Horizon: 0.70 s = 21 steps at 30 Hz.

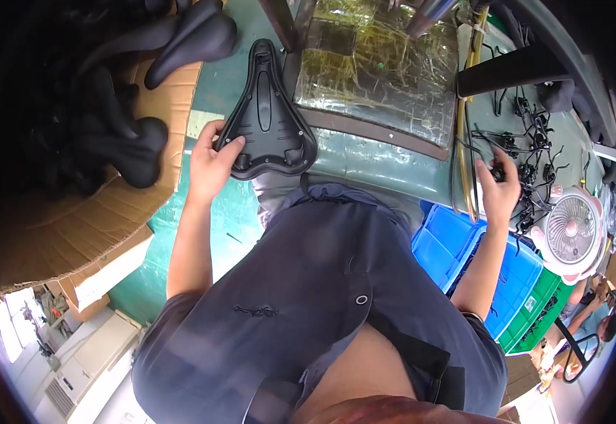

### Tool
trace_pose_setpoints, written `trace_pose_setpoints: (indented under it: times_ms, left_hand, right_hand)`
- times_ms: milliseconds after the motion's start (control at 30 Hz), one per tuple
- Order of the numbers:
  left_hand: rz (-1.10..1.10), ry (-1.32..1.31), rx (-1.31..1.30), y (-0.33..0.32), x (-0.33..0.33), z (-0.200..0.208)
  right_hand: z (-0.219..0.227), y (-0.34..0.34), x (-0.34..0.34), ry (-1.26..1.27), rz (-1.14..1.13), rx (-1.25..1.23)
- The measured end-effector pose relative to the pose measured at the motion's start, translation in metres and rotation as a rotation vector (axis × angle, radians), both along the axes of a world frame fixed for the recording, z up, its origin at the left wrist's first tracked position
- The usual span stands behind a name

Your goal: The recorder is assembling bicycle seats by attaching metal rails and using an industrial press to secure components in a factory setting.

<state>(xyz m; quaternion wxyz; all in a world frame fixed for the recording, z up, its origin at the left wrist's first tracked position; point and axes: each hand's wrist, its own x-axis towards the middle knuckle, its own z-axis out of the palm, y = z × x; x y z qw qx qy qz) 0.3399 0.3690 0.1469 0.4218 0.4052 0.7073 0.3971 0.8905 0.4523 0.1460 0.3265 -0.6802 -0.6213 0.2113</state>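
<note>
My left hand (pixel 214 159) grips the left edge of a black bicycle saddle (pixel 268 116), thumb on the rim and fingers round the side. The saddle's hollow underside faces me, nose pointing away. On the right, my right hand (pixel 499 187) is closed on a black saddle rail (pixel 472 145), a bent rod with a dark clamp at the fingers; the hand partly hides it. Several similar black saddle rails (pixel 534 134) with clamps lie beside that hand on the green worktop (pixel 364 159).
A cardboard box (pixel 170 134) full of black saddles stands at left. Ahead is a plastic-wrapped block (pixel 379 67) between dark metal posts. Yellowish hoses (pixel 463 141) hang near my right hand. Right are a pink-and-white fan (pixel 571 230), blue bin (pixel 513 283) and green bin (pixel 538 311); people sit beyond.
</note>
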Motion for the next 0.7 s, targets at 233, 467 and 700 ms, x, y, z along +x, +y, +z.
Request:
trace_pose_setpoints:
  times_ms: [233, 467, 700]
  left_hand:
    - [-0.25, -0.402, 0.062, -0.01, 0.01, 0.025]
    - [-0.715, -0.487, 0.073, 0.038, 0.065, 0.037]
    - [-0.773, -0.533, 0.052, 0.039, 0.074, 0.024]
  right_hand:
    - [0.061, -0.016, -0.054, 0.287, 0.422, 0.177]
    - [0.085, -0.007, -0.149, 0.136, 1.029, 0.299]
    - [0.069, -0.014, -0.154, 0.076, 1.159, 0.307]
